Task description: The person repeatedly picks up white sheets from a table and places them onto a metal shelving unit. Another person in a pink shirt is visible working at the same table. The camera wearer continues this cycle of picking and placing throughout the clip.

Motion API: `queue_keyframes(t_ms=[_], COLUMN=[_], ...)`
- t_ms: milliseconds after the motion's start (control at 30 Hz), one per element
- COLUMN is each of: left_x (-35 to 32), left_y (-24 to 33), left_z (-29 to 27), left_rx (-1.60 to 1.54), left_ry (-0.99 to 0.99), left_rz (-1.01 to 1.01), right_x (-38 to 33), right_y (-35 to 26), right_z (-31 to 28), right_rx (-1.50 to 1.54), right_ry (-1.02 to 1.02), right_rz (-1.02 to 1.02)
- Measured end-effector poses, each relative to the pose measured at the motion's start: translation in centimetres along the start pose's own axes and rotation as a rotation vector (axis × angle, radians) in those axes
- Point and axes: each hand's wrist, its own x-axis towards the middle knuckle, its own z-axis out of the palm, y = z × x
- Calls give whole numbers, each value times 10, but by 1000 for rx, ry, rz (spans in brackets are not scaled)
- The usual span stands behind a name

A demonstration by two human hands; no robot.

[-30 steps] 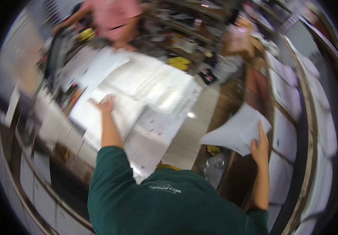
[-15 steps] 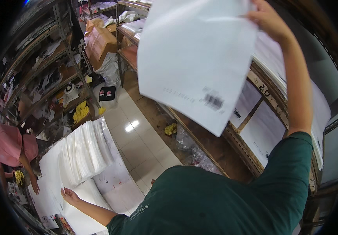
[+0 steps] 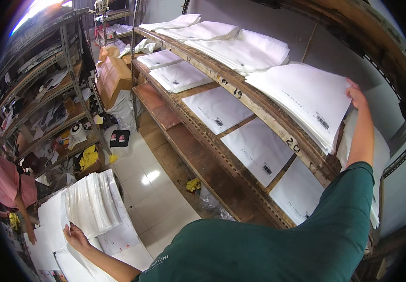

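Note:
At the upper right, my right hand (image 3: 357,96) grips the right edge of a white printed sheet (image 3: 313,91), which lies over a pile of similar sheets on the upper shelf. A small dark barcode-like mark shows near its lower corner. Low on the left, my left hand (image 3: 76,237) is closed with its fingertips on the edge of a white sheet (image 3: 74,261) at the table. Beside that hand rises a thick, fanned stack of white sheets (image 3: 92,204). Whether the sheets are paper or plastic I cannot tell.
More white sheets (image 3: 252,148) lie along the middle shelf (image 3: 219,141). A co-worker in a pink top (image 3: 8,181) reaches onto the table's far left. Metal racks (image 3: 64,70) with clutter, a cardboard box (image 3: 113,80) and yellow cloths (image 3: 89,157) stand around the tiled floor.
The printed sheet in my right hand has come down from in front of the shelves onto the upper-shelf pile. My view has shifted right; my left hand still holds the sheet edge.

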Motion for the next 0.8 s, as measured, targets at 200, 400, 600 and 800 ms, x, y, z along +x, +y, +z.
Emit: queue_keyframes(t_ms=[200,400,600,800], left_x=[6,-10,-20,-44], left_y=[-14,-28,-32,-27], left_z=[16,46,57,98], left_rx=[-5,13,16,47], left_ry=[-46,-95,-162,-92], left_rz=[-106,-162,-215,-144], right_x=[-24,-4,-9,-59], right_y=[-4,19,10,-57], right_z=[21,22,30,49], right_rx=[-16,48,-81,-783], right_ry=[17,1,48,452], right_rz=[150,163,166,241])
